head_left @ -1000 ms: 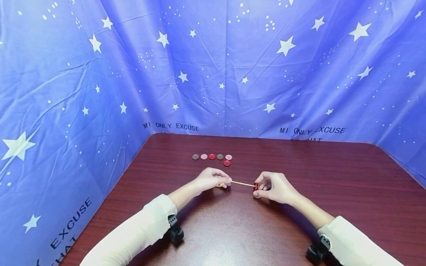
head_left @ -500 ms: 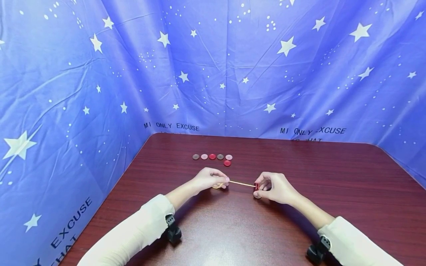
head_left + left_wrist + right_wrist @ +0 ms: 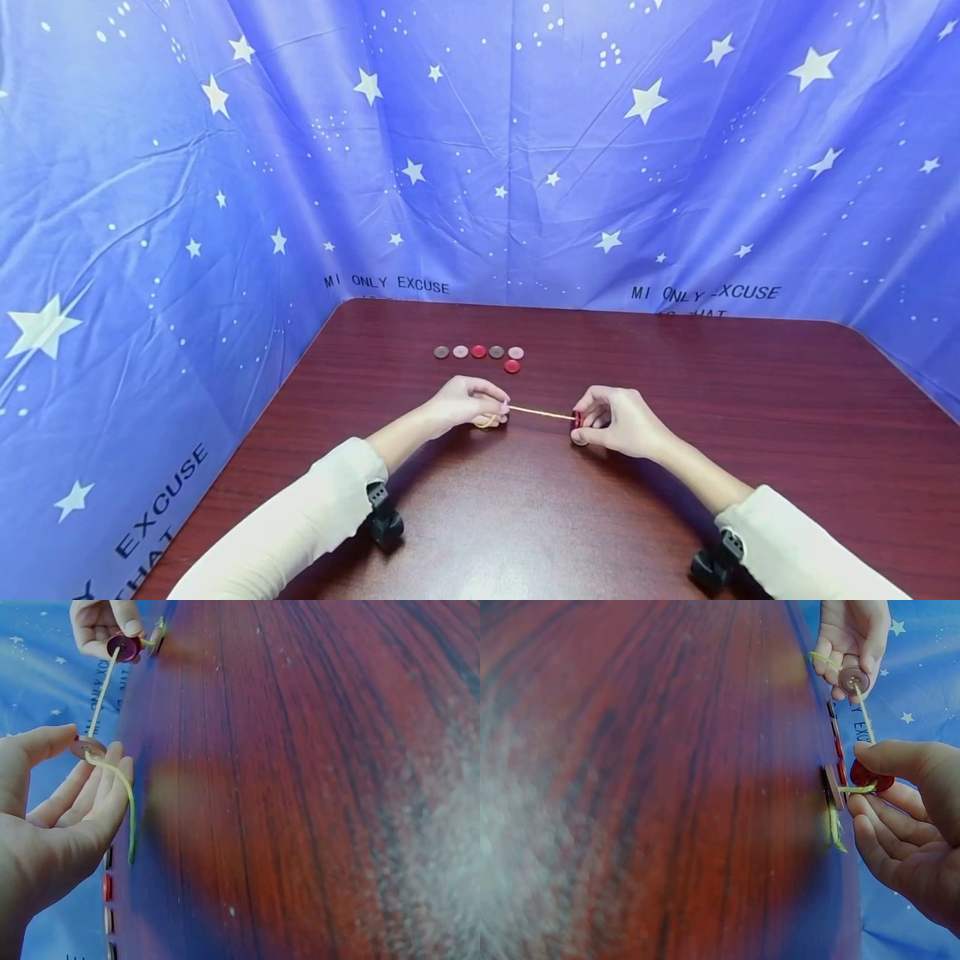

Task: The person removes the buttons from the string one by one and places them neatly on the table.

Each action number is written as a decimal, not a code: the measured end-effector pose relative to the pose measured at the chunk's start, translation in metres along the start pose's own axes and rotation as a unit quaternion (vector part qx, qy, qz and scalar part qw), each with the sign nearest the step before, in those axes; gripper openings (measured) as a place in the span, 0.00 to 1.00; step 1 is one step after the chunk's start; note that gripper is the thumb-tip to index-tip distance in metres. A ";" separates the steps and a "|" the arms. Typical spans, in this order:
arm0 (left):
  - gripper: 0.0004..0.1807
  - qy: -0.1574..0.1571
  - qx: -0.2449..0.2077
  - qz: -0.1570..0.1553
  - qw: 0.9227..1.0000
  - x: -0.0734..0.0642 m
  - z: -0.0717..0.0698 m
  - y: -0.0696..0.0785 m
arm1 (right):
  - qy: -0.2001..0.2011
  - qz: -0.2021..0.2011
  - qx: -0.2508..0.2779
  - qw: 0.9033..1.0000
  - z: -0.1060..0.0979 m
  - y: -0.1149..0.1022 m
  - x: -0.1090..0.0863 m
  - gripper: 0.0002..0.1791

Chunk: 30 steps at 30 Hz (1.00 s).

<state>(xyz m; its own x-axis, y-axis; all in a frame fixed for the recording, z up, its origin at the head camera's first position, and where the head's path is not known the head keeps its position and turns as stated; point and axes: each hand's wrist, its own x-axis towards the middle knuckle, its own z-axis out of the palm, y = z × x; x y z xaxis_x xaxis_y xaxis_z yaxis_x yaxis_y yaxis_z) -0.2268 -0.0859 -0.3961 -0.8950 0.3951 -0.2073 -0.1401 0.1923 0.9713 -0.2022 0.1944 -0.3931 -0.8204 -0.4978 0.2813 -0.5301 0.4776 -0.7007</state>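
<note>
My left hand (image 3: 467, 402) pinches a brownish button (image 3: 88, 748) between thumb and fingers. A yellow cord (image 3: 542, 412) passes through this button, and its loose tail (image 3: 131, 817) hangs past the fingers. To the right, my right hand (image 3: 622, 422) pinches a red button (image 3: 871, 777) threaded on the same cord. Beyond the red one, another button (image 3: 833, 787) sits on the cord close over the table, with a short cord end (image 3: 836, 836) below it. Between the hands the cord runs nearly straight.
Farther back on the dark red wooden table (image 3: 480, 533), several brown, pink and red buttons lie in a row, including a red one (image 3: 478, 352). One more red button (image 3: 512, 367) lies just in front of the row's right end. A blue star-print curtain (image 3: 480, 150) stands behind.
My left hand has drawn slightly left, away from the right hand, and the stretch of cord between them is longer. My right hand stays in place with the red button.
</note>
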 end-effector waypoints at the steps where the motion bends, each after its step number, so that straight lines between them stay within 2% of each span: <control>1: 0.17 -0.002 -0.003 0.002 1.000 0.000 -0.001 0.000 | 0.001 0.000 0.000 1.000 0.000 0.000 0.000 0.16; 7: 0.20 -0.003 -0.002 0.012 1.000 -0.004 -0.004 0.000 | 0.002 0.001 -0.003 1.000 -0.001 0.001 0.000 0.16; 18: 0.20 0.010 0.009 0.015 1.000 -0.004 -0.013 -0.006 | 0.003 0.012 -0.011 1.000 -0.001 0.001 0.000 0.15; 25: 0.19 0.004 -0.042 0.009 0.999 -0.006 -0.018 -0.007 | 0.002 0.014 -0.008 1.000 -0.001 0.001 -0.001 0.15; 30: 0.19 0.003 -0.044 0.004 0.999 -0.009 -0.022 -0.009 | 0.002 0.016 -0.008 1.000 -0.002 0.000 -0.001 0.15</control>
<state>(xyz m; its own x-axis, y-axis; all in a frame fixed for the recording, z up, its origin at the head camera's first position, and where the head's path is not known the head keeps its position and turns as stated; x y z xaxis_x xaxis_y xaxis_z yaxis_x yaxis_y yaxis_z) -0.2269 -0.1107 -0.4001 -0.8987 0.3910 -0.1989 -0.1690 0.1099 0.9795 -0.2019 0.1964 -0.3926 -0.8374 -0.4796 0.2624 -0.5077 0.5043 -0.6985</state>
